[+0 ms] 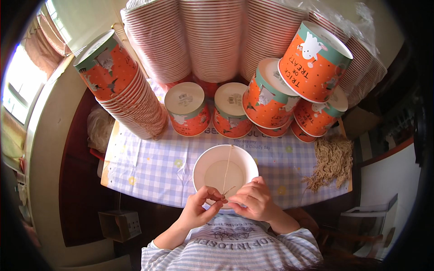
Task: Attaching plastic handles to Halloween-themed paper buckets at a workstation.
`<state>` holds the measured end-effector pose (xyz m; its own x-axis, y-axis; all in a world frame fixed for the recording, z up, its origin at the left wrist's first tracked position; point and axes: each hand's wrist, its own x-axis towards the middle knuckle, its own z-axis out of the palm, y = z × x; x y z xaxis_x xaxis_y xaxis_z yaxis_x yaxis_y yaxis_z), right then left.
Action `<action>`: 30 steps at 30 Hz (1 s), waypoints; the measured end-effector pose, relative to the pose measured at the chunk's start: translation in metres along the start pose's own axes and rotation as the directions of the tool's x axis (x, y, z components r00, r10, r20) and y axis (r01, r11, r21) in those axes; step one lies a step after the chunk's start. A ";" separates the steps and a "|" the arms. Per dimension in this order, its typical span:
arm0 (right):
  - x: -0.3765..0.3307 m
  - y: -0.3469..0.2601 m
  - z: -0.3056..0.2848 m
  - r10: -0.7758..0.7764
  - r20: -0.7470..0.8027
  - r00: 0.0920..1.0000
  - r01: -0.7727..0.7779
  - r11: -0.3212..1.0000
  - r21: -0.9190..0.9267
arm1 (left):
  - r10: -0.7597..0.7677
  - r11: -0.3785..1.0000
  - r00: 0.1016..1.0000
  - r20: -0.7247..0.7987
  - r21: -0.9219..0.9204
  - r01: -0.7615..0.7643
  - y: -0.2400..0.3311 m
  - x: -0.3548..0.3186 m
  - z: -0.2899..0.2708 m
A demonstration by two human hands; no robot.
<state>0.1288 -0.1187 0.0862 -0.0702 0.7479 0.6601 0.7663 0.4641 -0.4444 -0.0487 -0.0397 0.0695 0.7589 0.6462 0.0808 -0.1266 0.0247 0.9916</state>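
A white paper bucket point(228, 174) stands at the table's near edge with its open mouth up. A beige string point(227, 169) runs from its far rim across the mouth to the near rim. There my left hand point(203, 205) pinches the string between thumb and fingertips, and a short loose end sticks up beside the pinch. My right hand point(255, 198) is just to the right, its fingers curled and closed, their tips close to the string. Whatever lies between those right fingertips is too small to make out.
Upside-down orange-and-green printed buckets point(187, 110) stand along the back, some piled at the right. A leaning stack of nested buckets point(131, 99) is at the left. Tall wrapped bucket stacks point(210, 40) rise behind. A bundle of beige strings point(333, 160) lies on the checked tablecloth point(158, 167).
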 end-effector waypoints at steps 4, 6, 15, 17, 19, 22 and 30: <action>-0.001 0.001 0.007 0.026 0.031 0.999 -0.026 1.000 -0.001 | 0.028 0.995 1.000 0.000 0.098 -0.028 -0.001 -0.001 0.001; 0.000 -0.001 0.008 0.036 0.024 0.999 -0.036 0.999 -0.003 | 0.041 0.988 0.999 -0.008 0.149 -0.039 0.000 0.000 0.001; -0.003 0.004 0.012 0.105 -0.044 0.994 -0.103 0.994 0.037 | 0.069 0.955 0.997 -0.025 0.291 -0.059 0.003 0.001 0.005; -0.004 0.007 0.012 0.121 -0.063 0.991 -0.117 0.992 0.057 | 0.127 0.934 0.991 -0.042 0.340 -0.105 0.003 0.001 0.005; -0.005 0.010 0.012 0.097 -0.067 0.993 -0.094 0.995 0.040 | 0.131 0.918 0.990 -0.048 0.383 -0.103 0.006 0.003 0.005; -0.006 0.012 0.012 0.098 -0.075 0.992 -0.095 0.994 0.045 | 0.137 0.890 0.989 -0.051 0.444 -0.100 0.010 0.002 0.004; -0.007 0.010 0.015 0.033 -0.070 0.997 -0.031 0.999 0.032 | 0.205 0.796 0.977 0.064 0.570 -0.205 0.016 0.005 -0.001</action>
<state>0.1277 -0.1122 0.0682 0.0001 0.7275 0.6861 0.7469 0.4561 -0.4838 -0.0477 -0.0351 0.0859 0.7560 0.5872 0.2891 0.1078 -0.5473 0.8300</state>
